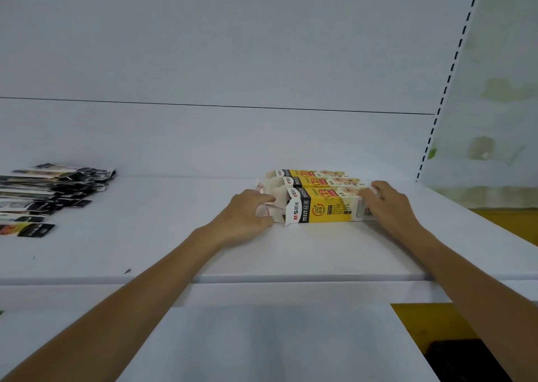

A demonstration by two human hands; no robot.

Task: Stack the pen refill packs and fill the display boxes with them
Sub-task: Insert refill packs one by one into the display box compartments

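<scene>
Three yellow-and-white display boxes lie on their sides in a row on the white shelf (163,244). The nearest display box (326,207) has its white flaps open at the left end. My left hand (247,215) grips those flaps with curled fingers. At the box's right end, my right hand (387,201) holds it with the fingers wrapped over the top edge. The middle box (314,181) and the far box (305,173) lie right behind it. A loose spread of black pen refill packs (55,189) lies at the shelf's far left.
The white back panel (233,61) rises behind the boxes. A slotted upright (442,102) runs up at the right, with a pale wall beyond it. A lower white shelf (262,343) sits below the front edge, and yellow floor (419,320) shows at the lower right.
</scene>
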